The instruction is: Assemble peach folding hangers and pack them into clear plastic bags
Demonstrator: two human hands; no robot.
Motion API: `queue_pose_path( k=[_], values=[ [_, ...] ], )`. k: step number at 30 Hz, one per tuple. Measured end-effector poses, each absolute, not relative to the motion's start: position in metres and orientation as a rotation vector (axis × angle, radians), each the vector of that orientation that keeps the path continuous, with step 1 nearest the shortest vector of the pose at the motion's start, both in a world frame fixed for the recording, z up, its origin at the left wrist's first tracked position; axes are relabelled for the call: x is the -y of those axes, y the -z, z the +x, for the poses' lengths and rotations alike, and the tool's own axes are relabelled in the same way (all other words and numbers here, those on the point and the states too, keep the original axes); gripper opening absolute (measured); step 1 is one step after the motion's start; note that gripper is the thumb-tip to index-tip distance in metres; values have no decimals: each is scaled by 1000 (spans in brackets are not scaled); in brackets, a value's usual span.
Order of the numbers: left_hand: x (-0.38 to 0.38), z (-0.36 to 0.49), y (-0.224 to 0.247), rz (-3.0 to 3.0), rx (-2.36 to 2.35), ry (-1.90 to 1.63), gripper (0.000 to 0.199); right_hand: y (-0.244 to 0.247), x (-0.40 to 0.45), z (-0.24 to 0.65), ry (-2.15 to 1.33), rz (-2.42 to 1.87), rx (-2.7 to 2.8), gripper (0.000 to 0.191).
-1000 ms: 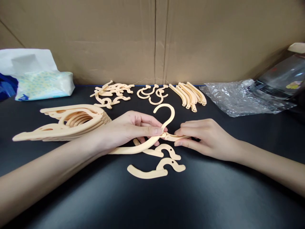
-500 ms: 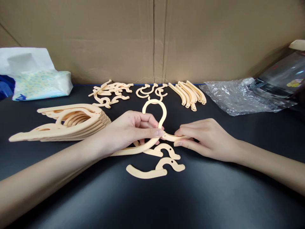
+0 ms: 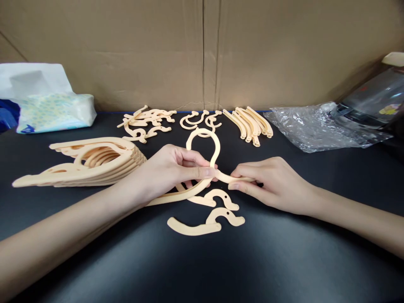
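My left hand point(image 3: 176, 170) pinches a cream plastic hanger hook point(image 3: 217, 145) at its base, where it meets two curved arms. One hanger arm point(image 3: 176, 198) runs down and left beneath that hand. The other, a short curved hanger arm point(image 3: 224, 177), reaches right, and my right hand point(image 3: 268, 181) is closed on its outer end. The joint itself is partly covered by my left thumb. Just below lie two flat jointed hanger pieces point(image 3: 194, 229) with small holes; the farther one point(image 3: 217, 194) is partly under the held parts.
A stack of folded hangers point(image 3: 104, 176) lies left. Along the back are a pile of jointed pieces point(image 3: 151, 120), loose hooks point(image 3: 189, 124) and curved arms point(image 3: 249, 124). A tissue pack point(image 3: 57, 111) stands back left; a clear plastic bag point(image 3: 303, 126) and a see-through container point(image 3: 369, 101) sit back right.
The right-hand arm has turned so its smooth outer face shows instead of its hollow side. The hook has shifted slightly up and left. Both hands keep their grip.
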State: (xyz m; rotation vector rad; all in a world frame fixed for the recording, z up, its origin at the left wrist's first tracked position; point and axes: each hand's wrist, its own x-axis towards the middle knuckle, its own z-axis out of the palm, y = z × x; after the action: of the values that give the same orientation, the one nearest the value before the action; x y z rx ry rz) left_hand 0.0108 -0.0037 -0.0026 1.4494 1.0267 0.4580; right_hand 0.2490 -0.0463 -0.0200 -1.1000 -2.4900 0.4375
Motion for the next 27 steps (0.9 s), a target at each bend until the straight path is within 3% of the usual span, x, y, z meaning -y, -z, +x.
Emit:
queue_pose_path(
  k=[8,14,21,27],
  values=[
    [11,18,6,1377,-983,-557,11,19,44,246,-438,-1250,2411,27],
    [11,16,9,1507,-992,-533,15,22,39,251,-490,-1509,2072,41],
    [17,13,10,1713,-1109,-703,20,28,37,254,-616,-1528,1786,28],
    [21,13,11,1987,-1153,-826,8,30,32,256,-532,-1363,1738,24]
  ],
)
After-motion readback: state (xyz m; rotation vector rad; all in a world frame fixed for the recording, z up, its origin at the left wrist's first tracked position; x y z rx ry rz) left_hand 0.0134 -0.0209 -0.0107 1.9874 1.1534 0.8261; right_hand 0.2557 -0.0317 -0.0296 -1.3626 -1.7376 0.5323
